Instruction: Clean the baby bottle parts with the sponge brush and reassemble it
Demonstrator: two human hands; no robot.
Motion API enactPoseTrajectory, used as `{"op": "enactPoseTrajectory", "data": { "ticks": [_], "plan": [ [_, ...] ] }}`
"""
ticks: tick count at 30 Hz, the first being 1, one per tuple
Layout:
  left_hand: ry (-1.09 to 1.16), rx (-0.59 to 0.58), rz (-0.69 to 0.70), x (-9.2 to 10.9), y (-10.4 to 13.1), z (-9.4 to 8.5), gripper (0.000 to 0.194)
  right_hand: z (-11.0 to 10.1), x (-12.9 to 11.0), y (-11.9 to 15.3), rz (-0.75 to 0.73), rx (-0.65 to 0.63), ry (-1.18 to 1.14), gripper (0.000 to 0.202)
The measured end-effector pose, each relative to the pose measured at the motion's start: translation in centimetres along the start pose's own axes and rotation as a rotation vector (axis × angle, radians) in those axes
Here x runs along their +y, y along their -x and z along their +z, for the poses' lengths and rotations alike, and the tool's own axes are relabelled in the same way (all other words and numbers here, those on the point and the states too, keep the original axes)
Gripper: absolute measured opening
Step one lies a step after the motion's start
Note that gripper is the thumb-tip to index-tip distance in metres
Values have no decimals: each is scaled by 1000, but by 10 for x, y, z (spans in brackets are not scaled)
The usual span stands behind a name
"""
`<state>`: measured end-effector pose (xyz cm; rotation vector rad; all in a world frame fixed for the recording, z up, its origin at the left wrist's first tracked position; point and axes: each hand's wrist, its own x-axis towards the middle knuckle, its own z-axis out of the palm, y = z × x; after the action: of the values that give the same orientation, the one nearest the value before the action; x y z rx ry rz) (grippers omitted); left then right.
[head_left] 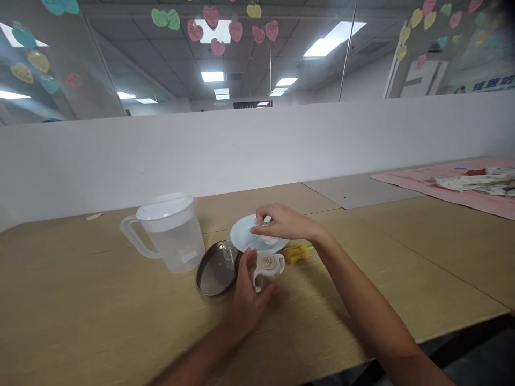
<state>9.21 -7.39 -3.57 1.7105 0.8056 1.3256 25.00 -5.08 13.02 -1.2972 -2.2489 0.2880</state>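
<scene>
Probably an office or a shared workroom: a long tan board-topped table (pixel 120 316) runs along a plain white partition wall (pixel 249 145), large glass panels (pixel 314 75) above carry small pink, yellow, green and blue heart-shaped paper notes (pixel 235 30), and a grey tiled ceiling (pixel 148 37) with rectangular white light panels (pixel 212 76) shows in the glass

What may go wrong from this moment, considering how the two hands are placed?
The small clear piece in the right hand might slip and strike the white plate below. The left hand, around the small pot, is close to the metal tray; a nudge could tip the clear cup there.
</scene>
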Motion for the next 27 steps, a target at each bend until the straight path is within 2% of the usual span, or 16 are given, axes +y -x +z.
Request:
{"op": "enactPoseTrajectory", "data": {
  "ticks": [3,8,11,15,19,27],
  "plan": [
    [-101,-24,-27,3,-10,4,81,-2,-2,2,-47,-16,-29,28],
    [-191,-3,-23,9,-11,-1,61,-7,-2,4,-142,-213,-103,25],
    [-214,33,-1,14,-10,-6,57,-7,-5,5,-156,-308,-102,22],
    [-189,67,21,16,-11,-8,59,2,-10,3,-191,-318,-84,23],
    [-162,64,-5,17,-12,-7,56,12,-5,-4,-232,-302,-65,22],
    [-234,43,35,15,-12,-9,60,10,2,-3,-92,-363,44,16]
  ]
}}
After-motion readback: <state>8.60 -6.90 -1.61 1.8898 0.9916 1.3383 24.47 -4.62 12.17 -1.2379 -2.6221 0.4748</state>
